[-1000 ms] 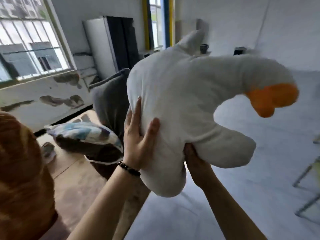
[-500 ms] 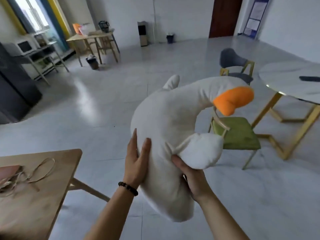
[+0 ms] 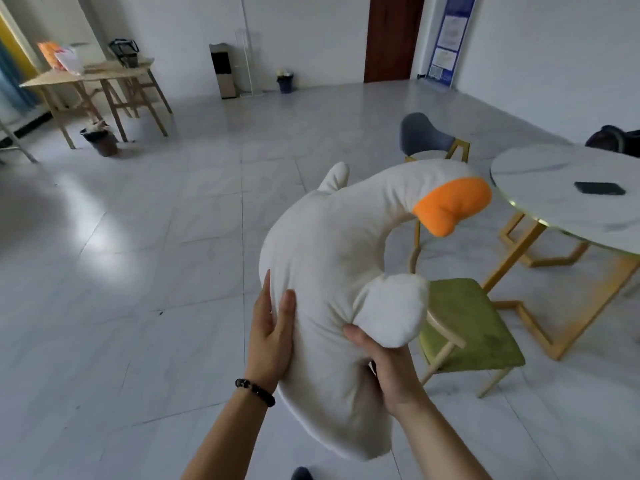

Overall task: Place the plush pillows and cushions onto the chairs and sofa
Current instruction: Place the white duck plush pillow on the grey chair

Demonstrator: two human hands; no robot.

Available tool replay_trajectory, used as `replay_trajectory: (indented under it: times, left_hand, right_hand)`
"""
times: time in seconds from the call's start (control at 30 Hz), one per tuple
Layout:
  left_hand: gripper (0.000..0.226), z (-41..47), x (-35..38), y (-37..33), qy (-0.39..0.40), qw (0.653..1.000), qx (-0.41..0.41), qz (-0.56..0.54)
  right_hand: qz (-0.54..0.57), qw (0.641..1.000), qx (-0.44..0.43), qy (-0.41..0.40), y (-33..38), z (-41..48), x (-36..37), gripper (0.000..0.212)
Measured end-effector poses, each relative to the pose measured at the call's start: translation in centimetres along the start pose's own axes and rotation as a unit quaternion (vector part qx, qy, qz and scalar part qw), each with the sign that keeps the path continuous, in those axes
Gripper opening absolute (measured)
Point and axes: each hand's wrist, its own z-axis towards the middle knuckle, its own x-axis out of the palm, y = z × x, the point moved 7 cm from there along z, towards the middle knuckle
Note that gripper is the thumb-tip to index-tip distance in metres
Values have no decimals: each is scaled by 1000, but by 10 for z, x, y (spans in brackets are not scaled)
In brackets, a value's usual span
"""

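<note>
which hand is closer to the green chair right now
Right. The right hand grips the goose pillow on the side facing the green chair; the left hand presses the pillow's opposite side, with the pillow between it and the chair.

Soft matt cloth against a hard, glossy room

The plush goose pillow (image 3: 329,254) is matt white fleece, lightly creased, with a beak of matt orange cloth; the green chair (image 3: 474,327), near right, has a velvety cloth seat on a smooth pale frame that looks like wood; the grey chair (image 3: 422,133) beyond it has a matt cloth back on gold-coloured legs; the round table (image 3: 561,174) at right has a glossy marble-look top on gold-coloured, metal-looking legs, and the phone (image 3: 600,188) on it is a dark smooth slab; the floor (image 3: 138,271) is pale glossy tile that mirrors the light; the far left table (image 3: 86,77) is bare pale wood, the far door (image 3: 394,36) dark brown wood, the bracelet (image 3: 255,392) dark shiny beads
</note>
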Motion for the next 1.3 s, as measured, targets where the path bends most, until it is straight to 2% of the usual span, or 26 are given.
replay_trajectory:
  times: [0.07, 0.23, 0.27, 0.4, 0.57, 0.77, 0.97, 1.07, 1.2, 1.3]
  left_hand:
    - [69, 62, 24, -12, 27, 999, 19, 4]
    - [59, 190, 111, -21, 120, 991, 50, 28]
    - [58, 213, 133, -18, 137, 989, 53, 32]
    - [53, 311, 221, 7, 185, 981, 47, 40]
    - [53, 447, 316, 10, 194, 979, 38, 40]
    - [56, 602, 383, -12, 179, 981, 60, 37]
    - [56, 754, 462, 19, 181, 981, 60, 34]
    - [57, 834, 514, 35, 190, 980, 52, 20]
    - [53, 929, 602, 32, 240, 970, 36, 10]
    - [60, 980, 679, 25, 309, 950, 32, 18]
  right_hand:
    - [17, 999, -21, -30, 21, 50, -1, 75]
    - [82, 987, -40, -131, 39, 162, -36, 107]
    - [90, 983, -46, -150, 42, 186, -45, 105]
    - [113, 972, -66, -196, 48, 296, -87, 77]
    - [94, 974, -48, -199, 91, 451, -129, 94]
    - [75, 987, -50, -134, 168, 612, -132, 73]
    - [4, 989, -61, -137, 210, 774, -154, 68]
    - [-3, 985, -70, -160, 230, 860, -171, 74]
    - [-13, 973, -74, -217, 274, 952, -210, 63]
    - [-18, 954, -79, -289, 301, 995, -254, 79]
